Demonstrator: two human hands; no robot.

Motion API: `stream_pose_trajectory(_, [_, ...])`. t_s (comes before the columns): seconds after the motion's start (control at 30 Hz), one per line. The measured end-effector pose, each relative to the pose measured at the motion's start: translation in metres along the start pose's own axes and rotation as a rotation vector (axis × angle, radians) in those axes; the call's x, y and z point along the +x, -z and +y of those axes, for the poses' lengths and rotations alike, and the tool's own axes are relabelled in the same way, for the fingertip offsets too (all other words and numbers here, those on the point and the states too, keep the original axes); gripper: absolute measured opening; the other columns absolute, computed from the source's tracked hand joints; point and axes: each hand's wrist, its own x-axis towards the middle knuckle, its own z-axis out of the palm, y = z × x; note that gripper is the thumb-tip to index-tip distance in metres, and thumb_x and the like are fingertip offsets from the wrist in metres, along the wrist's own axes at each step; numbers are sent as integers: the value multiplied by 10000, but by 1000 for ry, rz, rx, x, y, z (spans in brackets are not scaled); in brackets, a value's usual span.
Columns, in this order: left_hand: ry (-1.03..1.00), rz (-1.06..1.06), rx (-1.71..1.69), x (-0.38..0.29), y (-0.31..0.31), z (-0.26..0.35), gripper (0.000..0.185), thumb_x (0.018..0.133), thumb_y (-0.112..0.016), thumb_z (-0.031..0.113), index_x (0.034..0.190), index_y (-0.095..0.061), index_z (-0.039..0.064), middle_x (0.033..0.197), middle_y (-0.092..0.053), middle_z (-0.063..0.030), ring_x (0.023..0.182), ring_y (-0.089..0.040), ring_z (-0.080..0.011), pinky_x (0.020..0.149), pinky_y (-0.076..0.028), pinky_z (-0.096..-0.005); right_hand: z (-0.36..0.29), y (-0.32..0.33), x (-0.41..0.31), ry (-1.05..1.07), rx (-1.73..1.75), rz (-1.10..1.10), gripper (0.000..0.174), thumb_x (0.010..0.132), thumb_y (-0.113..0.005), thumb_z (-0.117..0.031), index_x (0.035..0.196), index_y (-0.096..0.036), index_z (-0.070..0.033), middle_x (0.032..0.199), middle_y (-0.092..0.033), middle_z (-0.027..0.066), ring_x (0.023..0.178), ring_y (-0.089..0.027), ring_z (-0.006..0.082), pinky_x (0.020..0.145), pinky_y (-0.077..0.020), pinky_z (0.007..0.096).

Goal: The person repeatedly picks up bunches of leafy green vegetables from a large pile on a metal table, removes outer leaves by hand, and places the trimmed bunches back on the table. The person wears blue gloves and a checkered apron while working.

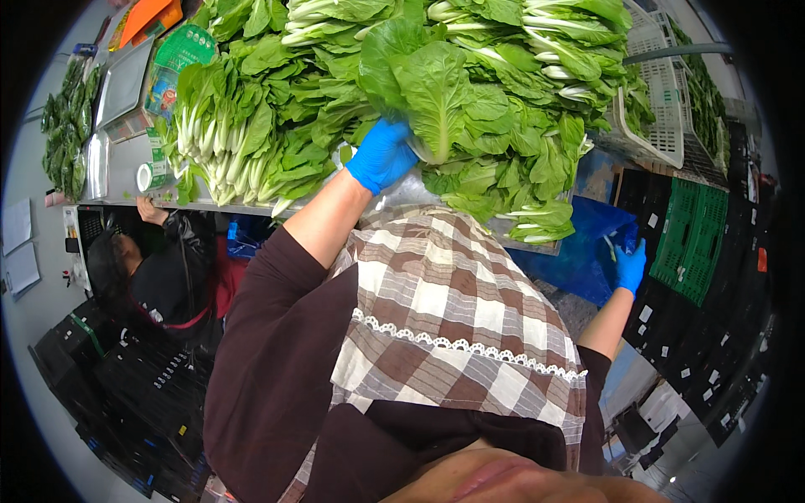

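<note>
My left hand (383, 154), in a blue glove, grips a leafy bok choy head (434, 104) by its base above the table. Its broad leaves spread up and to the right. Beneath and around it lie heaps of pale-stemmed leafy greens (503, 135). Off to the right, past the table end, my blue-gloved right hand (629, 267) reaches over a blue plastic bag (560, 251). Its fingers are spread apart. A small pale stem piece (610, 247) shows beside the fingertips, apparently apart from them.
A bundle of greens (217, 138) lies left, near a roll of tape (151, 176) and a scale (124, 82). White crates (654, 107) stand right, above a green crate (690, 239). Another person (170, 270) crouches at the left, one hand on the table edge.
</note>
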Motion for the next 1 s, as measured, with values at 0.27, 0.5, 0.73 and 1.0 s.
stream_pose_trajectory(0.27, [-133,48,211,6,-22,-18,437,909,-509,-61,1338,-495,18,1304,-574,-134,1151,-594,-267,1005,-496,-403,-278,-39,-111,523,995,-631,436,868,-705,-75,1288,-592,-41,1144,-665,91,924,-634,124,791,-520,256])
stream_pose_trajectory(0.5, [-168,117,250,-9,-26,-16,407,878,-530,-71,1281,-541,-16,1236,-617,-154,1100,-619,-271,975,-504,-398,-348,-43,-137,461,1222,-847,296,881,-673,-53,1151,-604,48,1002,-693,128,837,-687,162,741,-567,286])
stream_pose_trajectory(0.73, [-170,101,290,-10,-12,-19,341,860,-592,-8,1201,-601,-18,1155,-662,-128,1019,-648,-251,921,-514,-371,-340,-65,-142,366,1262,-830,289,913,-635,-41,1181,-581,53,1016,-674,153,840,-692,224,762,-566,328])
stream_pose_trajectory(1.0, [-482,399,603,-55,1,62,285,849,-682,149,1092,-648,3,987,-673,-90,851,-654,-161,715,-547,-326,-341,-56,-152,482,1092,-884,342,965,-611,-154,1275,-584,-13,1125,-680,126,873,-659,165,747,-516,288])
